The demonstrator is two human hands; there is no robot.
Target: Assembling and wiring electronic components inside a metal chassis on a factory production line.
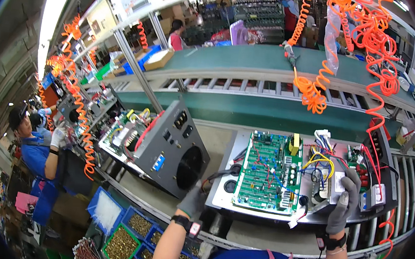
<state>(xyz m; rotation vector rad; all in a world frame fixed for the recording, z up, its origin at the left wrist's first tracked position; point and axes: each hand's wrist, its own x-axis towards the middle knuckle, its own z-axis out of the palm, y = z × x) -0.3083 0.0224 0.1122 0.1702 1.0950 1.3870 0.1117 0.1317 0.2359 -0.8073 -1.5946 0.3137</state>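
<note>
In front of me lies an opened metal chassis (221, 193) holding a large green circuit board (268, 173) and coloured wires (320, 163). My left hand (193, 200), in a grey glove, is at the chassis's left end, its fingers closed around a black cable (220, 173); the fingertips are partly hidden. My right hand (344, 200), also gloved, has curled fingers gripping the near side of the chassis, beside a metal bracket with a white label (338, 182). A dark end panel (379, 151) stands at the chassis's right end.
Another unit with a dark fan panel (173, 148) stands to the left. Blue bins of brass-coloured fasteners (139, 224) sit at lower left. Orange coiled hoses (376, 41) hang overhead, one carrying a tool (289, 53). Rollers (404, 183) lie right; a co-worker (41, 148) stands left.
</note>
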